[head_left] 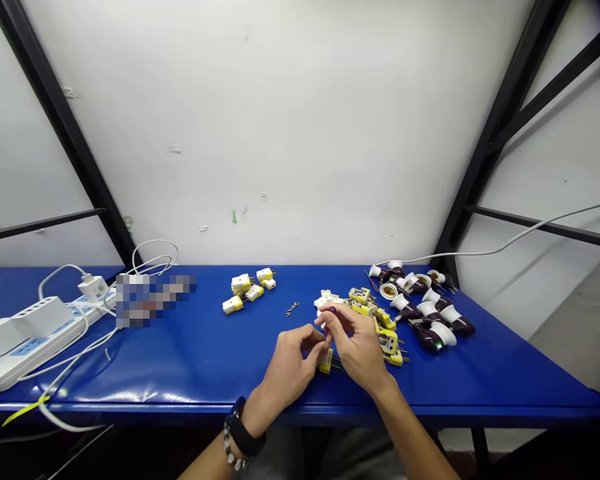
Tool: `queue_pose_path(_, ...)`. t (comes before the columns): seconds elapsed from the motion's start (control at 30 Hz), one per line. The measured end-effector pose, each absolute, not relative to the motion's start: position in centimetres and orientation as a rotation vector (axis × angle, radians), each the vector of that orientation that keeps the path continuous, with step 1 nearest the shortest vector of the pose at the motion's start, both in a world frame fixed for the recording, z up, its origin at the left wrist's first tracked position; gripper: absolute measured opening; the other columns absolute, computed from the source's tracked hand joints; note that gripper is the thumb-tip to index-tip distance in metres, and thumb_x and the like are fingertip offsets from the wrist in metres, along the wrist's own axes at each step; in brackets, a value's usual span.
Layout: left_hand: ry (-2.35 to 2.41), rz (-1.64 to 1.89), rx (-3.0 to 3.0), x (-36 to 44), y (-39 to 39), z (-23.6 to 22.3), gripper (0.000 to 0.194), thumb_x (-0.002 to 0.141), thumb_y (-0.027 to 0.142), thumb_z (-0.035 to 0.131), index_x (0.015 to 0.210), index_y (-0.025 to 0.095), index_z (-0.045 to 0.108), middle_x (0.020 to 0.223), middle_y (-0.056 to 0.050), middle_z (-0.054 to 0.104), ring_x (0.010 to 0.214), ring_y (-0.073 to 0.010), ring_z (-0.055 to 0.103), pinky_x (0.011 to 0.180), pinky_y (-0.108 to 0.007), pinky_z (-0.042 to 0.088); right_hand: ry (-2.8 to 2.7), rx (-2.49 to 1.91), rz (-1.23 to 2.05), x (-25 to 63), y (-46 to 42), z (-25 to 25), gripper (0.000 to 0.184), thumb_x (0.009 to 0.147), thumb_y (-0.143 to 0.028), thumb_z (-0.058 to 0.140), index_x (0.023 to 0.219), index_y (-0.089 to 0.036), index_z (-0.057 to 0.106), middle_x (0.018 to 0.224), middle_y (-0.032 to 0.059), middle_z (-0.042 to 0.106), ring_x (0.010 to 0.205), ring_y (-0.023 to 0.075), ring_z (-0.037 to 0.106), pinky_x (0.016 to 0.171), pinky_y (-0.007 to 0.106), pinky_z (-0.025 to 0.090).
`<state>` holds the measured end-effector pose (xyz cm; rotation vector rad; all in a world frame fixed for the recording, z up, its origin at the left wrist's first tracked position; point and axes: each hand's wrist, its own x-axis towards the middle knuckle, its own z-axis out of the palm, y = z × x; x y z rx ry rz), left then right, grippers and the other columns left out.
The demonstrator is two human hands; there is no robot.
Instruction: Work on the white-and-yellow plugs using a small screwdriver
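Note:
My left hand (296, 360) is closed in a pinch near the table's front edge; what its fingertips hold is too small to make out. Close against it, my right hand (357, 347) is curled round what looks like a small screwdriver, whose dark rounded end (333, 309) shows above the fingers. Just below the fingertips lies a yellow and white plug (325, 364), partly hidden by the hands. Behind and beside my right hand are white plug covers (326, 297) and several open yellow plug halves (389, 341) with metal pins.
Several yellow and white plugs (240, 283) sit left of centre, with a few tiny screws (293, 309) nearby. Brown and white lamp holders (427, 310) are heaped at right beside a thin tool (371, 280). A power strip (35, 357) with white cables occupies the left.

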<state>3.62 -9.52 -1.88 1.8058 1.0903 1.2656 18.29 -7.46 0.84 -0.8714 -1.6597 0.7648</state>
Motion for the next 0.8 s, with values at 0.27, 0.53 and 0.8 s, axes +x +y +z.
queue_pose_path(0.27, 1.123, 1.283, 1.793, 3.1, -9.5, -1.9, 0.011, 0.089, 0.02, 0.061, 0.084, 0.016, 0.07, 0.078, -0.004, 0.073, 0.073, -0.0183, 0.07, 0.07, -0.026, 0.056, -1.724, -0.865, 0.824, 17.9, -7.5, 0.7, 0.036, 0.098, -0.044, 0.056, 0.125, -0.022, 0.063, 0.097, 0.0063, 0.072, 0.065, 0.0159, 0.063, 0.061, 0.028, 0.054)
queue_pose_path(0.53, 1.152, 1.222, 1.929, 2.7, -9.4, -1.4, 0.02, 0.092, 0.017, 0.056, 0.089, 0.018, 0.075, 0.091, -0.004, 0.078, 0.083, -0.0196, 0.072, 0.081, -0.028, 0.057, -1.753, -0.822, 0.797, 18.0, -7.7, 0.8, 0.031, 0.103, -0.04, 0.046, 0.118, -0.021, 0.065, 0.097, 0.0072, 0.072, 0.077, 0.0187, 0.067, 0.065, 0.029, 0.054)
queue_pose_path(0.8, 1.211, 1.135, 2.089, 2.2, -9.5, -1.0, 0.019, 0.087, 0.017, 0.065, 0.102, 0.023, 0.074, 0.105, -0.003, 0.077, 0.101, -0.0227, 0.07, 0.091, -0.031, 0.053, -1.675, -0.843, 0.88, 18.1, -7.8, 1.0, 0.034, 0.103, -0.043, 0.045, 0.124, -0.022, 0.063, 0.092, 0.0044, 0.069, 0.064, 0.0141, 0.06, 0.061, 0.027, 0.052)
